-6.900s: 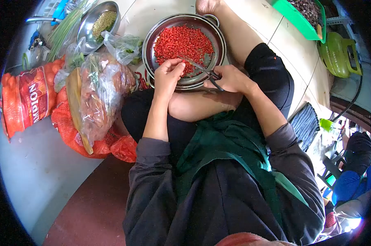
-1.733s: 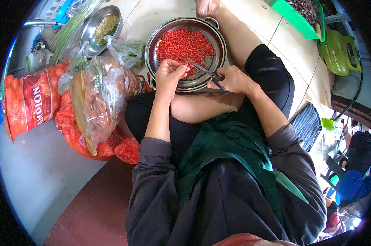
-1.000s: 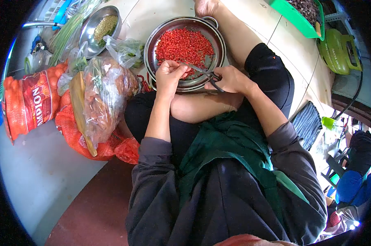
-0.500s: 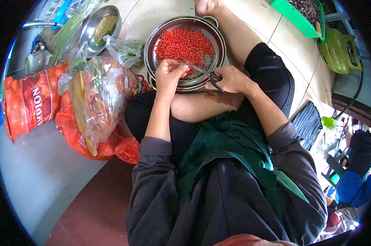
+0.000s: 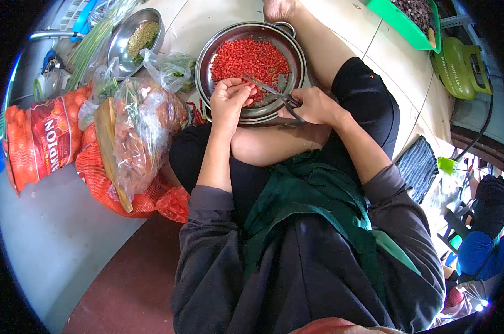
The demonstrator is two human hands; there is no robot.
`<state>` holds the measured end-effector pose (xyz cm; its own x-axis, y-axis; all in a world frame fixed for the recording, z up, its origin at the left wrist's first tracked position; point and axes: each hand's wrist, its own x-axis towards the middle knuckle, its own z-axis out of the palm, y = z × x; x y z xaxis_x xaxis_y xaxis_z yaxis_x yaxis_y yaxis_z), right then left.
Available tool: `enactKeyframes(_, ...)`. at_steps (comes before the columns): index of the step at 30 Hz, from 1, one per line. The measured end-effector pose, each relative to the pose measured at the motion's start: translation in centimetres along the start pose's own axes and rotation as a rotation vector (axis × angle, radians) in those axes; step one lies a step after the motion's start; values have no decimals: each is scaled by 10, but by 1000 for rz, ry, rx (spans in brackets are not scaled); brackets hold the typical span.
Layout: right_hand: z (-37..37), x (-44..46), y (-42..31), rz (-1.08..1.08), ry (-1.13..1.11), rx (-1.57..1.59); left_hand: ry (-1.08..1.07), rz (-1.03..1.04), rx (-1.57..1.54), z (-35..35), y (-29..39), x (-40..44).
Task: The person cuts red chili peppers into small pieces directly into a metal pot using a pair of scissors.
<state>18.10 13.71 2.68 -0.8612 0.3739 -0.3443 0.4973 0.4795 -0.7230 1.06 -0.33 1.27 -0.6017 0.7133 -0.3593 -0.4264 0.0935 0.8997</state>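
Note:
A round metal pot [image 5: 202,67] in front of my crossed legs holds many small cut pieces of red chili [image 5: 249,58]. My right hand [image 5: 316,107] grips dark-handled scissors [image 5: 274,93], their blades pointing left over the pot. At the pot's near left rim, my left hand [image 5: 228,103] pinches a red chili [image 5: 253,88] close to the blades. Most of that chili is hidden by the fingers. Whether the blades touch it I cannot tell.
On the left lie a plastic bag [image 5: 146,136], a red net sack [image 5: 46,136] and a wooden board [image 5: 104,139]. A metal bowl [image 5: 112,53] stands behind them. A green gas cylinder [image 5: 455,72] and green tray [image 5: 399,25] are at right.
The scissor blades have shifted slightly up and away from my left fingers. My left fingers have opened a little, showing a red piece between them.

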Motion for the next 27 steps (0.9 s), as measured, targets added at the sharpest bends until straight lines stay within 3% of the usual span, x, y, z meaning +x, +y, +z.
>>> enactKeyframes(19,-7,-2,-14,29,-52,-63,24,38,108,-1,-5,3)
enactKeyframes(24,2,5,6,-16,70,-63,60,57,128,7,1,0)
enactKeyframes(27,-7,2,-4,67,106,-55,83,142,398,0,-5,3)
